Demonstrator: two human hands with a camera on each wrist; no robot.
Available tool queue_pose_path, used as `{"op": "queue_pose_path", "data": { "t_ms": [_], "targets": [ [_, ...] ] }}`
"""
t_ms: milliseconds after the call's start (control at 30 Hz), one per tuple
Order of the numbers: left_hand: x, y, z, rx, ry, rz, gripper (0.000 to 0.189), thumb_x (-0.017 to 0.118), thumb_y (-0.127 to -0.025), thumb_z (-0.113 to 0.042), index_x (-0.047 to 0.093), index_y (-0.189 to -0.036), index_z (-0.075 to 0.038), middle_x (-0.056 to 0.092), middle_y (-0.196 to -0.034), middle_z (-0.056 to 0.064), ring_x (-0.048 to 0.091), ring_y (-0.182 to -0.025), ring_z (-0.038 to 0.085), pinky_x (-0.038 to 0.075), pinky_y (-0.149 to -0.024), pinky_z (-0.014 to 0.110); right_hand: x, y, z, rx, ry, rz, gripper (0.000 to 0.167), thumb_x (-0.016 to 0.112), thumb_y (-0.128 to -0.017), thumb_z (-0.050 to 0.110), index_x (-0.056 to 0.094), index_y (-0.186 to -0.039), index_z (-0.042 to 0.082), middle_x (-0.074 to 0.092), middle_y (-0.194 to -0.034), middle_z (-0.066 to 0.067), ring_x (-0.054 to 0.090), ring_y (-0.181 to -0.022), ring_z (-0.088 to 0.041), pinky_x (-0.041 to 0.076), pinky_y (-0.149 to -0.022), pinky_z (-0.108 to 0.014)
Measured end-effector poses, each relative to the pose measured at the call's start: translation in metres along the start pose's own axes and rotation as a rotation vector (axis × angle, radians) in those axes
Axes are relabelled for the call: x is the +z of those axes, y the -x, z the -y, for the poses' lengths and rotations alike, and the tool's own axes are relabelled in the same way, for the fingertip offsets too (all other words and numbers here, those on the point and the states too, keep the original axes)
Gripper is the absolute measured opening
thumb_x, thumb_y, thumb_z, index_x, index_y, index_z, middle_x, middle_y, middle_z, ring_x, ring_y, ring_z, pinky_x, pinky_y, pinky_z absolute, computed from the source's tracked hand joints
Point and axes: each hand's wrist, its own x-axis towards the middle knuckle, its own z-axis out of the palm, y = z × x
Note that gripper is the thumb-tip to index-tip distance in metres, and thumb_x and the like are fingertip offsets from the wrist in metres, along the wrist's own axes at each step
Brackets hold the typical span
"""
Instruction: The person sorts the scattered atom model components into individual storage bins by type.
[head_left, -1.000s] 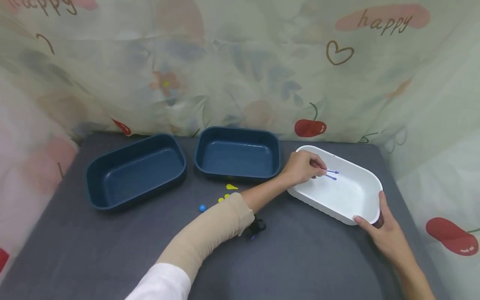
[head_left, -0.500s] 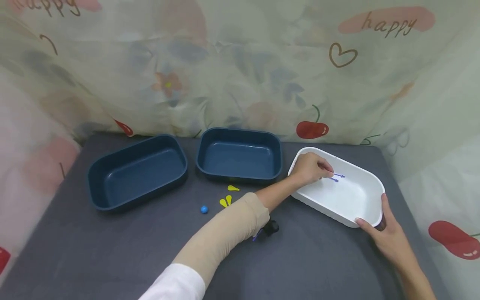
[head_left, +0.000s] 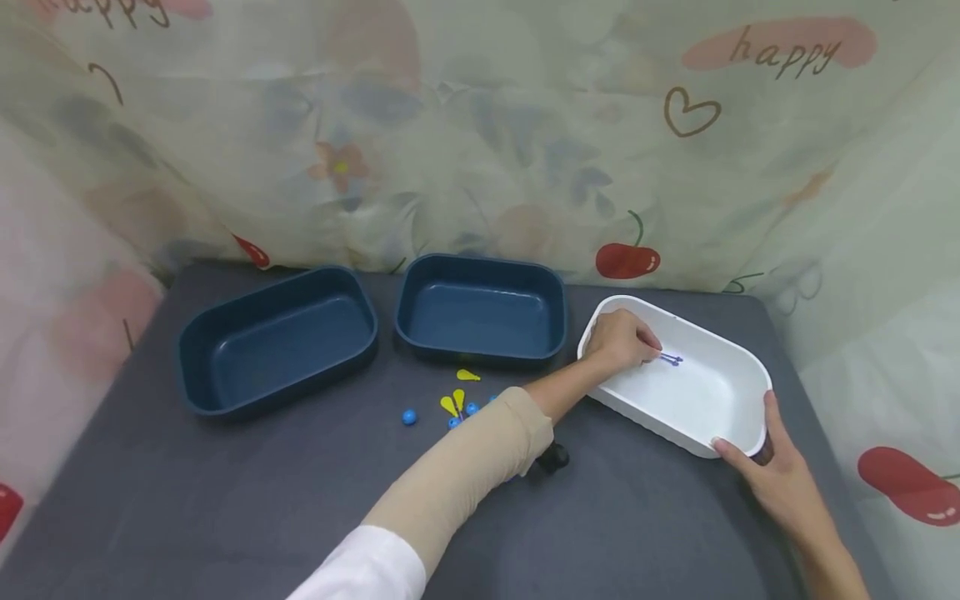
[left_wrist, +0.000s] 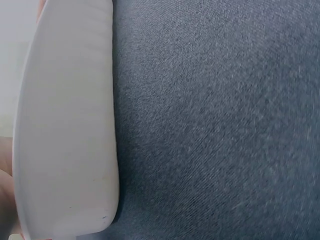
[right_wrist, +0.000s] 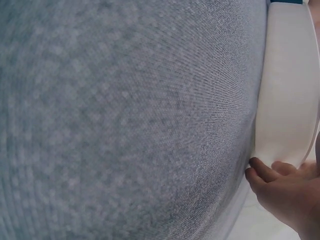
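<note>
In the head view, my left hand (head_left: 624,340) reaches over the near-left rim of a white tray (head_left: 705,398). Its thumb and fingertips pinch the ends of thin purple sticks (head_left: 672,359) with small knobbed tips, low inside the tray. My right hand (head_left: 780,471) grips the tray's right end, thumb on the rim and fingers round the outside. The left wrist view shows the tray's outer side wall (left_wrist: 67,120) with part of a hand at the left edge. In the right wrist view, curled fingers of the right hand (right_wrist: 285,192) lie against the tray's end.
Two dark blue trays, one at the left (head_left: 277,342) and one in the middle (head_left: 480,321), stand at the back. Yellow drop-shaped pieces (head_left: 452,402), blue balls (head_left: 408,417) and a black object (head_left: 555,457) lie near the left forearm, which partly hides them.
The left hand has shifted rightward within the white tray, then slightly back. The purple sticks moved with it and now lie closer together. More blue balls show beside the forearm.
</note>
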Motion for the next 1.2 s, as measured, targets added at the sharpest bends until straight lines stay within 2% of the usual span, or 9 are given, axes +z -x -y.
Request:
{"op": "queue_pose_path", "data": {
  "t_ms": [100, 300, 400, 567, 700, 800, 1000, 1200],
  "targets": [
    [0.002, 0.0, -0.002, -0.054, -0.003, -0.002, 0.005, 0.082, -0.083, -0.024, 0.082, -0.078, -0.027, 0.063, -0.057, -0.016, 0.052, -0.06, -0.002, 0.035, -0.053, 0.015, -0.002, 0.0, 0.0, 0.006, 0.007, 0.001, 0.104, 0.07, -0.094, 0.033, -0.012, -0.157, 0.025, -0.002, -0.163, -0.019, 0.011, -0.147, -0.043, 0.01, -0.09, 0.002],
    [0.008, 0.0, -0.008, -0.204, -0.013, 0.034, 0.007, 0.082, -0.082, -0.024, 0.082, -0.076, -0.027, 0.061, -0.059, -0.014, 0.051, -0.067, 0.002, 0.036, -0.056, 0.017, -0.003, 0.004, 0.0, -0.012, 0.001, -0.02, 0.103, 0.071, -0.094, 0.03, -0.011, -0.158, 0.025, 0.0, -0.163, -0.021, 0.013, -0.146, -0.043, 0.011, -0.089, 0.004],
    [0.011, -0.001, -0.01, -0.262, -0.035, 0.054, 0.009, 0.082, -0.082, -0.025, 0.081, -0.074, -0.028, 0.061, -0.056, -0.013, 0.051, -0.064, 0.003, 0.036, -0.054, 0.017, -0.003, 0.006, 0.0, -0.015, -0.014, -0.021, 0.104, 0.071, -0.094, 0.028, -0.011, -0.158, 0.025, 0.0, -0.163, -0.021, 0.013, -0.145, -0.045, 0.013, -0.089, 0.005],
    [0.015, -0.004, -0.012, -0.329, -0.105, 0.068, 0.014, 0.084, -0.078, -0.027, 0.079, -0.065, -0.026, 0.056, -0.045, -0.01, 0.051, -0.048, 0.004, 0.035, -0.047, 0.018, -0.005, 0.008, 0.0, -0.03, -0.015, -0.024, 0.104, 0.071, -0.093, 0.026, -0.011, -0.158, 0.026, 0.0, -0.163, -0.02, 0.013, -0.145, -0.046, 0.013, -0.089, 0.005],
    [0.017, -0.006, -0.013, -0.334, -0.215, 0.079, 0.026, 0.082, -0.073, -0.023, 0.066, -0.053, -0.018, 0.048, -0.04, -0.008, 0.05, -0.044, 0.008, 0.034, -0.042, 0.02, -0.006, 0.009, 0.0, -0.05, -0.024, -0.028, 0.104, 0.071, -0.093, 0.023, -0.01, -0.158, 0.024, 0.0, -0.163, -0.019, 0.013, -0.146, -0.041, 0.014, -0.09, 0.005],
    [0.018, -0.008, -0.013, -0.33, -0.291, 0.087, 0.029, 0.08, -0.07, -0.021, 0.059, -0.051, -0.017, 0.045, -0.039, -0.007, 0.049, -0.045, 0.01, 0.034, -0.04, 0.022, -0.007, 0.01, 0.001, -0.06, -0.034, -0.032, 0.103, 0.072, -0.093, 0.021, -0.009, -0.158, 0.023, 0.001, -0.163, -0.019, 0.015, -0.146, -0.037, 0.015, -0.09, 0.006],
    [0.02, -0.01, -0.012, -0.37, -0.275, 0.079, 0.033, 0.085, -0.073, -0.031, 0.062, -0.053, -0.017, 0.048, -0.037, -0.007, 0.049, -0.041, 0.008, 0.035, -0.041, 0.022, -0.006, 0.009, 0.002, -0.06, -0.032, -0.038, 0.103, 0.072, -0.093, 0.022, -0.007, -0.159, 0.024, 0.003, -0.163, -0.018, 0.018, -0.144, -0.042, 0.016, -0.09, 0.006],
    [0.019, -0.008, -0.014, -0.329, -0.248, 0.112, 0.035, 0.079, -0.079, -0.028, 0.059, -0.054, -0.016, 0.052, -0.043, -0.005, 0.051, -0.045, 0.011, 0.036, -0.043, 0.024, -0.007, 0.009, 0.001, -0.056, -0.023, -0.036, 0.104, 0.072, -0.093, 0.022, -0.008, -0.159, 0.023, 0.003, -0.163, -0.019, 0.016, -0.145, -0.043, 0.015, -0.09, 0.006]
  ]
}}
